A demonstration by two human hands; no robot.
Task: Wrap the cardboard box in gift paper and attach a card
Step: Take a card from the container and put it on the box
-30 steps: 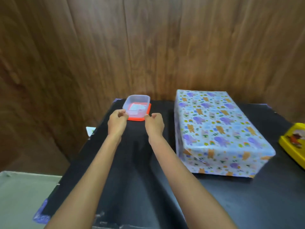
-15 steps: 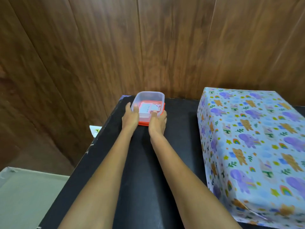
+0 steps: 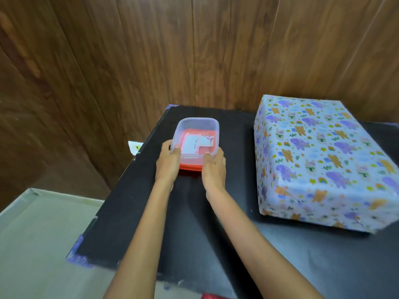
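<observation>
- Clear plastic tub (image 3: 196,134) now gripped at near corners: left hand (image 3: 168,165) and right hand (image 3: 213,169) curled round its wall, no longer bunched just short of it.
- Stands on red lid (image 3: 190,168), far left of worktop (image 3: 216,223); cards (image 3: 192,144) inside, untouched.
- Box (image 3: 319,152) at right, well apart, fully papered, no card seen.
- Wrapping apparently done; card step starting.

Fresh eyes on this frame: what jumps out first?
The wrapped box, in animal print, fills the right of the black table. Left of it, the left hand and right hand grip a clear container near the table's back edge; it has a red lid beneath and holds small cards.
</observation>
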